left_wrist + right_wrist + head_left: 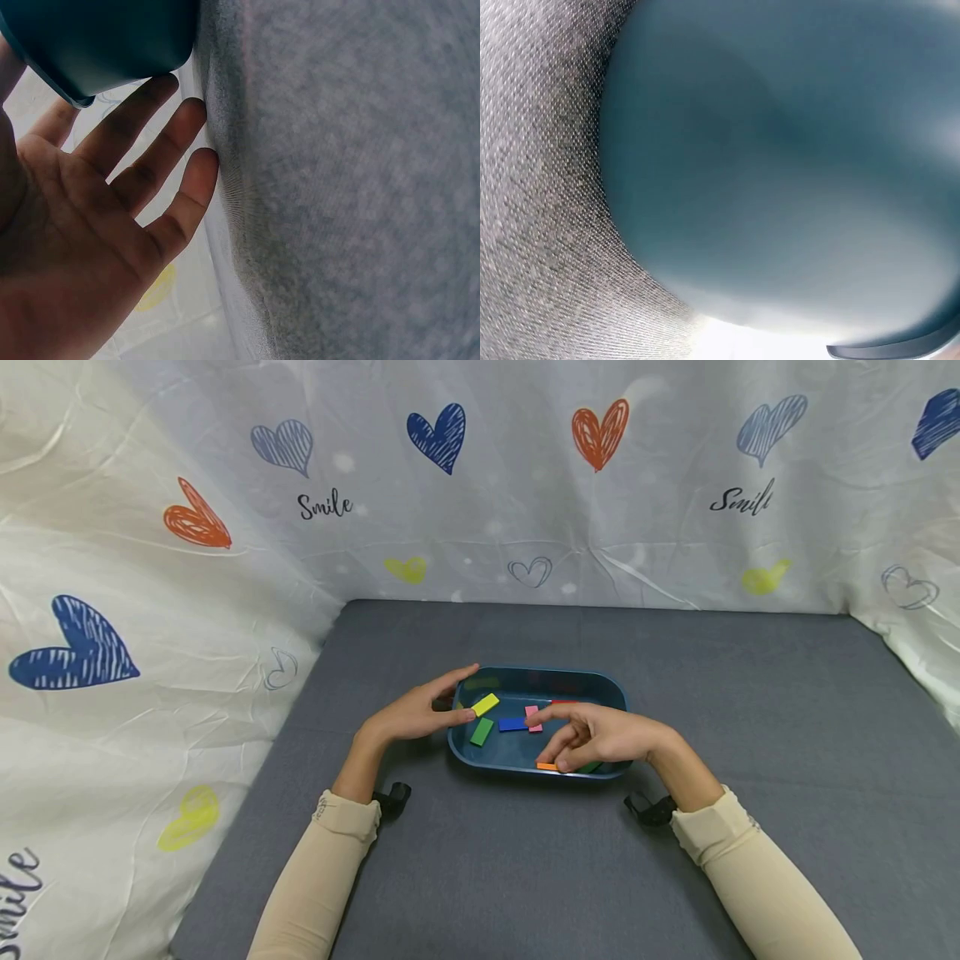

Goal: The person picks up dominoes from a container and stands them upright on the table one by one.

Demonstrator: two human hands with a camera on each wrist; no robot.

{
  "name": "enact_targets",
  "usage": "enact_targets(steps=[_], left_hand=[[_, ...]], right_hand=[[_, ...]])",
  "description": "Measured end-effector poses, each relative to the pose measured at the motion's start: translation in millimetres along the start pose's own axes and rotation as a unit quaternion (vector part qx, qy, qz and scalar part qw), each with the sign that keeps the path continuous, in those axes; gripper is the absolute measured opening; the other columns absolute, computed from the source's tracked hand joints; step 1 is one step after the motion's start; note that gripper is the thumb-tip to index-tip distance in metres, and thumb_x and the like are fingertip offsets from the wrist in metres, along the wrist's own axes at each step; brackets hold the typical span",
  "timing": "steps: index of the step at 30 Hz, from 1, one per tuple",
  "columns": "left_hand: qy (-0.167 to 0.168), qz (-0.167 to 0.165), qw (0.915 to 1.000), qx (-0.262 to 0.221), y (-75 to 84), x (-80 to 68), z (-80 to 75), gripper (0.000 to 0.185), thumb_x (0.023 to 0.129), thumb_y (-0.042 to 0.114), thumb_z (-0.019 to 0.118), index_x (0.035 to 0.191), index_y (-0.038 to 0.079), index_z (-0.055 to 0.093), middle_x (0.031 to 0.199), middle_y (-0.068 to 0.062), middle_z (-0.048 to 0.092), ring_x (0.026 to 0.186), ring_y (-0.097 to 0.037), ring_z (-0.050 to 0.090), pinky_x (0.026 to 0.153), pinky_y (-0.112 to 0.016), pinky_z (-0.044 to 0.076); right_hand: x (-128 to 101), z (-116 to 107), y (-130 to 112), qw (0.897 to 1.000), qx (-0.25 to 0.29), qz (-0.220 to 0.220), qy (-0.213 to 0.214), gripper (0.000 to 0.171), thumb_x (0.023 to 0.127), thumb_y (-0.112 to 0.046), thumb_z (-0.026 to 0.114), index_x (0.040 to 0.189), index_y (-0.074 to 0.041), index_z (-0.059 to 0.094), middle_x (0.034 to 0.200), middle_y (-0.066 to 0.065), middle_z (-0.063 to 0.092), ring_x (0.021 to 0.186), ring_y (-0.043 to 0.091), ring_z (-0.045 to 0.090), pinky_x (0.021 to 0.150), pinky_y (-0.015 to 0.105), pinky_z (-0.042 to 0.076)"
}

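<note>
A blue oval tray point(615, 693) sits mid-table on the grey cloth point(525, 877). Inside lie a yellow block point(485, 703), a green block point(482, 732), a blue block point(513, 724), a pink block point(532, 717) and a red block point(564, 702), the last partly hidden. My left hand point(431, 708) rests flat-fingered against the tray's left end; the left wrist view shows its left hand point(135, 172) with straight fingers below the tray point(105, 37). My right hand point(592, 737) hovers over the tray's front right, fingers curled down and pinching an orange block point(546, 766). The right wrist view shows only the blurred tray wall point(780, 165).
White sheets printed with hearts point(442, 435) hang behind and at both sides of the table. Black wrist mounts point(393, 797) sit under both forearms. Another green piece point(592, 767) peeks out under my right hand.
</note>
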State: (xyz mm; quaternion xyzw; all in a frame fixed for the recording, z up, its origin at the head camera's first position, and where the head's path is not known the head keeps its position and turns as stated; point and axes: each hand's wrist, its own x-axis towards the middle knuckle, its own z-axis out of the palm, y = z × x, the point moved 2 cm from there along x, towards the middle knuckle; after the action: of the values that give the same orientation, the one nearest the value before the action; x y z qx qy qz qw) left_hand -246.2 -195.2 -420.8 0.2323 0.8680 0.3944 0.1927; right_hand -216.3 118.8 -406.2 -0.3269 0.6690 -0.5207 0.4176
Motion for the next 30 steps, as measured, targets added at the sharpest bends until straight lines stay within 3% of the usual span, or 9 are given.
enact_targets(steps=[9, 15, 21, 26, 30], left_hand=[[0.000, -0.001, 1.0000, 0.001, 1.0, 0.2, -0.1, 0.078, 0.099, 0.043, 0.066, 0.163, 0.034, 0.022, 0.169, 0.002, 0.024, 0.150, -0.039, 0.036, 0.118, -0.061, 0.035], [0.002, -0.004, 1.0000, 0.005, 1.2, 0.1, -0.1, 0.078, 0.099, 0.043, 0.066, 0.163, 0.034, 0.023, 0.169, 0.003, 0.025, 0.149, -0.038, 0.038, 0.118, -0.060, 0.036], [0.004, -0.003, 1.0000, 0.003, 0.3, 0.3, 0.1, 0.078, 0.098, 0.044, 0.067, 0.162, 0.038, 0.023, 0.169, 0.003, 0.024, 0.150, -0.039, 0.037, 0.118, -0.062, 0.035], [0.007, -0.006, 0.9999, 0.006, -0.3, 0.2, 0.7, 0.077, 0.098, 0.047, 0.067, 0.161, 0.041, 0.023, 0.169, 0.005, 0.024, 0.150, -0.037, 0.037, 0.118, -0.061, 0.035], [0.008, -0.011, 0.9999, 0.010, -0.6, 0.8, 0.9, 0.077, 0.098, 0.048, 0.066, 0.161, 0.043, 0.023, 0.169, 0.007, 0.025, 0.150, -0.036, 0.037, 0.118, -0.060, 0.035]], right_hand=[[1.6, -1.2, 2.6, 1.000, 0.000, -0.006, -0.013, 0.058, 0.094, -0.004, 0.071, 0.143, 0.013, 0.045, 0.111, 0.008, 0.075, 0.092, 0.013, 0.071, 0.082, 0.028, 0.059], [0.6, -0.9, 2.1, 0.999, -0.025, -0.026, -0.014, 0.045, 0.092, -0.004, 0.074, 0.130, 0.015, 0.059, 0.113, 0.016, 0.071, 0.094, 0.014, 0.069, 0.082, 0.028, 0.060], [-6.9, -2.3, -1.1, 0.998, -0.041, -0.053, 0.000, 0.039, 0.093, -0.005, 0.073, 0.126, 0.012, 0.063, 0.115, 0.024, 0.069, 0.089, 0.015, 0.067, 0.079, 0.028, 0.060], [-20.1, -7.7, -7.2, 0.996, -0.014, -0.071, 0.041, 0.035, 0.094, -0.003, 0.071, 0.124, 0.012, 0.061, 0.107, 0.020, 0.067, 0.086, 0.019, 0.067, 0.077, 0.035, 0.060], [-37.7, -18.4, -10.3, 0.987, 0.017, -0.105, 0.120, 0.032, 0.093, 0.002, 0.070, 0.122, 0.010, 0.058, 0.106, 0.011, 0.069, 0.089, 0.019, 0.069, 0.078, 0.036, 0.062]])
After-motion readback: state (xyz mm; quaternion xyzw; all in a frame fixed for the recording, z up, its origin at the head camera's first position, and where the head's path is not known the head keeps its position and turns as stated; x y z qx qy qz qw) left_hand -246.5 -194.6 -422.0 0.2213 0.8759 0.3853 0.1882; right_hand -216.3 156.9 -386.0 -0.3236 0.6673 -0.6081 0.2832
